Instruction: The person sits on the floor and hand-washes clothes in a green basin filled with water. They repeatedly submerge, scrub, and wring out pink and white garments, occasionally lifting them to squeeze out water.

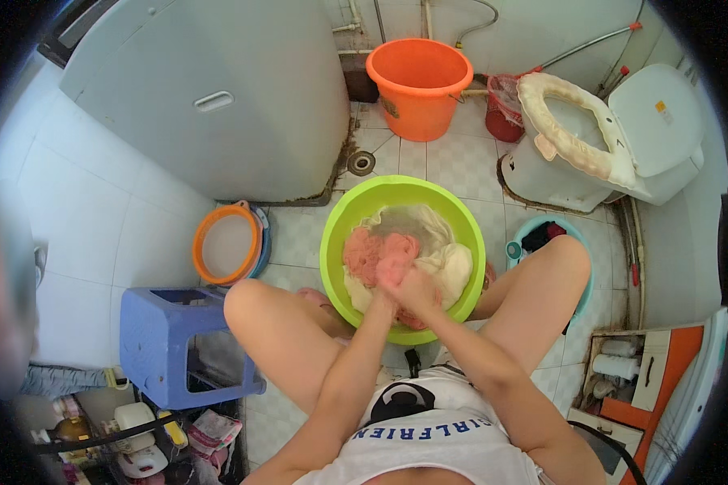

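Note:
A lime-green basin [332,242] stands on the floor between my knees. Water and wet cloth fill it: a cream cloth [455,271] along the right and back, and a pink, lacy-looking cloth [362,255] on the left. Close together over its middle, my left hand [391,277] and my right hand [418,293] are closed on a bunched part of the pink cloth. The fingers partly hide one another. More of the pink cloth shows below my right hand.
An orange bucket [422,101], a floor drain [361,162] and a toilet [574,137] lie beyond the basin. A blue stool [166,347] and an orange-rimmed round basin [199,257] are at left. By my right knee sits a light-blue basin [588,283] with dark cloth.

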Available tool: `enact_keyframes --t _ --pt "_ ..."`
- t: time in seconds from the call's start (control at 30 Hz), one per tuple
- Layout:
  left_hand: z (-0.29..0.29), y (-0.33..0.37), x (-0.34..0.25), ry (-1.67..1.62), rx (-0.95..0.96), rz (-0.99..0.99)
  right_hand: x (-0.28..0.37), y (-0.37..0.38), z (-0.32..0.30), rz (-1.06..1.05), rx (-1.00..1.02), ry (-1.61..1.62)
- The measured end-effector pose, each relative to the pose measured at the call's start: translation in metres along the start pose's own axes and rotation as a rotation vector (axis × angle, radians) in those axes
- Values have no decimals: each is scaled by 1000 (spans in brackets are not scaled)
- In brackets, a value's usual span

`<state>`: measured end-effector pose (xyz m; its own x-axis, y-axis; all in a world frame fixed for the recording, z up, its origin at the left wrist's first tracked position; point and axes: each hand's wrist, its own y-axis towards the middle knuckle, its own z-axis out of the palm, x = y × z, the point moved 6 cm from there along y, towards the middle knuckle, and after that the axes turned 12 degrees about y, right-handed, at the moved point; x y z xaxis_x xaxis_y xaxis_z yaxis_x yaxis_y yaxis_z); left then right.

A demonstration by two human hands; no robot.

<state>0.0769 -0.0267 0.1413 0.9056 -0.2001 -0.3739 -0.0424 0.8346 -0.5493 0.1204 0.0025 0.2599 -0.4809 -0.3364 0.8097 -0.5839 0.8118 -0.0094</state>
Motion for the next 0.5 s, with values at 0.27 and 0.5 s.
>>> enact_keyframes --t 0.27,0.5 --pt "-32 29 -17 377 187 415 32 -18 32 -244 106 -103" --pt "52 -34 -62 56 4 273 -88 47 -25 222 -97 590"
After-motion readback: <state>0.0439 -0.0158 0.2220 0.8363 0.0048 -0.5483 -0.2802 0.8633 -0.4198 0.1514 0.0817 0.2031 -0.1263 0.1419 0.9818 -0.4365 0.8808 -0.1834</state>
